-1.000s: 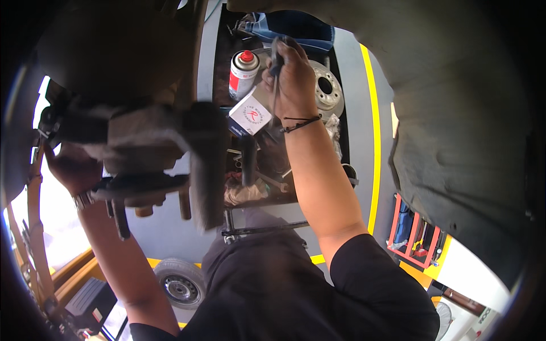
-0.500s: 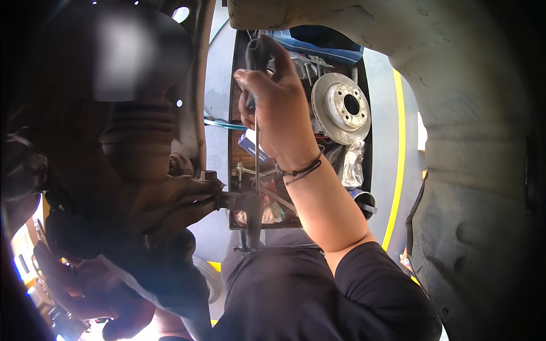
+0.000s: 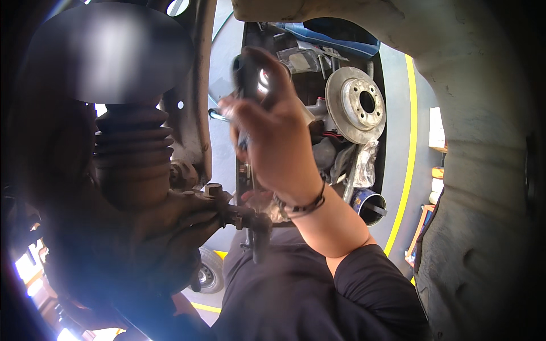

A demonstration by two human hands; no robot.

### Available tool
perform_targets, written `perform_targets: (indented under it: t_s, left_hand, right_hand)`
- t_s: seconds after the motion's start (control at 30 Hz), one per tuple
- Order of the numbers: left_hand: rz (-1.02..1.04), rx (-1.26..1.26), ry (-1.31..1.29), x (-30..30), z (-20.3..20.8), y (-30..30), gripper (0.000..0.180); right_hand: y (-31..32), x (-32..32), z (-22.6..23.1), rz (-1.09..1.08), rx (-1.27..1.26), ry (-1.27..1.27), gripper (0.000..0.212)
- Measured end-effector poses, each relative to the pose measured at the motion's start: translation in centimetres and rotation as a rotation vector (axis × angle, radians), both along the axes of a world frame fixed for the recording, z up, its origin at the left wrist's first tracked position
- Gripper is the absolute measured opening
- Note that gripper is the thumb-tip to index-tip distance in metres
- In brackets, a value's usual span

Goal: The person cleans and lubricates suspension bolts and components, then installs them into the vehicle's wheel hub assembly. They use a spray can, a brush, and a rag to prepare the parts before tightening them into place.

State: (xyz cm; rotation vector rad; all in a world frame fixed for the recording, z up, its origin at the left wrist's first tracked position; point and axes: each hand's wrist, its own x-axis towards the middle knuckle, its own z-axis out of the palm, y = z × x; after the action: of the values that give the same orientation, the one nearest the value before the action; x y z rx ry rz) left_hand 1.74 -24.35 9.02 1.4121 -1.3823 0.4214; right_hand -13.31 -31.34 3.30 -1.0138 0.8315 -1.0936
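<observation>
My right hand (image 3: 278,136), raised in the middle and a little blurred, is closed around the black handle of a screwdriver (image 3: 245,79). Part of its thin metal shaft shows below the fist, above a dark metal joint (image 3: 260,233) that sticks out from the suspension. At lower left, my left hand (image 3: 85,315) is dim and mostly covered by dark suspension parts; its fingers cannot be made out. Between the two hands stands the strut, with a ribbed rubber boot (image 3: 133,142) and a bolt head (image 3: 214,189) on the arm beside it.
Beyond my right hand lies a dark tray with a brake disc (image 3: 341,108), clear plastic bags (image 3: 365,165), loose tools and a blue can (image 3: 368,206). The wheel-arch liner (image 3: 472,199) curves along the right. A wheel (image 3: 209,273) stands on the floor at lower left.
My left hand has dropped lower behind the dark parts, where its fingers showed spread before. My right hand has come slightly down with the screwdriver, and the whole view has shifted a little.
</observation>
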Motion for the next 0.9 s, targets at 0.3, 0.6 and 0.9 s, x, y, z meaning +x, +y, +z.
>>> perform_targets:
  t_s: [0.3, 0.6, 0.9]
  left_hand:
    - [-0.009, 0.018, -0.002, -0.3, -0.3, -0.3, 0.031]
    - [-0.018, 0.042, 0.009, -0.5, -0.4, 0.2, 0.028]
    - [-0.022, 0.049, 0.019, -0.3, -0.6, 0.8, 0.026]
  right_hand:
    - [0.7, -1.1, 0.0, -0.103, 0.312, -0.631, 0.054]
    - [0.2, -1.0, -0.5, 0.097, 0.228, -0.328, 0.050]
    - [-0.1, -0.2, -0.2, -0.002, 0.097, -0.293, 0.047]
